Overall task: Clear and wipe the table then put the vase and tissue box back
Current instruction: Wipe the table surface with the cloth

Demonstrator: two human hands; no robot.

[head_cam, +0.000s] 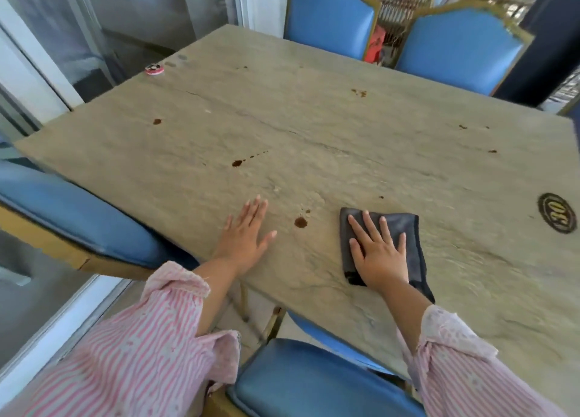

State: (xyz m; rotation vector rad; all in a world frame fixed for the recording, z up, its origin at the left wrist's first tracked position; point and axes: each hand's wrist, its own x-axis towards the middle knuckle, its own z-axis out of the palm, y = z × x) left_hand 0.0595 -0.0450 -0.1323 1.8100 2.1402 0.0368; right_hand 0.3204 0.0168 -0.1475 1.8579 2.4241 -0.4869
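1 table, 4 blue chairs, 1 grey cloth, 1 red disc, 2 hands

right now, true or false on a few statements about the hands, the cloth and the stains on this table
1. The right hand lies flat on the grey cloth. True.
2. The left hand holds a tissue box. False: it rests flat on the bare table, holding nothing.
3. A brown stain lies between the two hands. True.
4. A vase stands at the far left corner. False: no vase is in view; a small red and white round thing lies there.
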